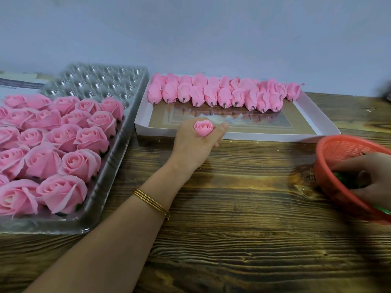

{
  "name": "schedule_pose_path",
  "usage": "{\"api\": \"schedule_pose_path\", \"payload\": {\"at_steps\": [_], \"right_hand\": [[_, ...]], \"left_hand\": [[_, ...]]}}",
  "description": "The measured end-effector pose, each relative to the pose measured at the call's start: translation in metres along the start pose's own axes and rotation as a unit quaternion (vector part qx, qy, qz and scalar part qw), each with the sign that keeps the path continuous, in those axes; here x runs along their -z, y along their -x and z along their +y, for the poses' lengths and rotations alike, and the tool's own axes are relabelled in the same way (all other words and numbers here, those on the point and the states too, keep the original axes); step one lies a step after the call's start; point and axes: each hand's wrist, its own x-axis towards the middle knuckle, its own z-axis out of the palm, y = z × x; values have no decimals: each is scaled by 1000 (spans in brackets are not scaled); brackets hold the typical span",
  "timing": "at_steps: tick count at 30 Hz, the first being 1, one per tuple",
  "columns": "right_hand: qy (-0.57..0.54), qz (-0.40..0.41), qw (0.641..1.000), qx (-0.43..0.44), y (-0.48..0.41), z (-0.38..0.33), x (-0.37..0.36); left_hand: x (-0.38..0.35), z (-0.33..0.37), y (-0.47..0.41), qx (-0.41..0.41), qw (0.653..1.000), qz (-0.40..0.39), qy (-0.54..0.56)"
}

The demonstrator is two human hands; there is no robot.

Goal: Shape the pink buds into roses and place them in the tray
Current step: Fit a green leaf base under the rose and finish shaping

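Wooden table (232, 208) runs under a plain grey wall (190, 28). At 9 o'clock lies the clear tray (99, 81), its near rows full of roses (63, 136) and its far cells free. At 12 o'clock a white box (254, 137) holds a row of buds (211, 92), stems toward the person. A red basket (338, 144) sits at 3 o'clock.

The left hand (194, 149), just before the box, is curled round one bud (203, 128), which stands upright with its mouth up and its base hidden in the fist. From it the free cells lie at 10 o'clock, so this hand is much the nearer to the tray.

The right hand (368, 176) reaches into the basket among green bits; blur hides whether it pinches any.
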Motion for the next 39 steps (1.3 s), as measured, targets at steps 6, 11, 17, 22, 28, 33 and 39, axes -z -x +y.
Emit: {"api": "schedule_pose_path", "payload": {"at_steps": [6,11,17,22,28,33,39], "right_hand": [[21,-15,998,62,12,-31,11],[-6,-22,997,78,7,-13,6],[23,-7,997,72,1,9,4],[21,10,995,96,3,18,0],[48,32,994,91,-6,30,-7],[26,19,997,74,-7,38,-10],[-6,35,999,41,-9,46,-14]], "left_hand": [[0,1,0,-1,1000,0,-3],[1,0,-1,7,1000,-1,-2],[0,-2,-2,-8,1000,11,0],[0,-3,-2,0,1000,10,-2],[1,0,0,-3,1000,4,1],[1,2,0,0,1000,3,-1],[2,2,0,-3,1000,4,-1]]}}
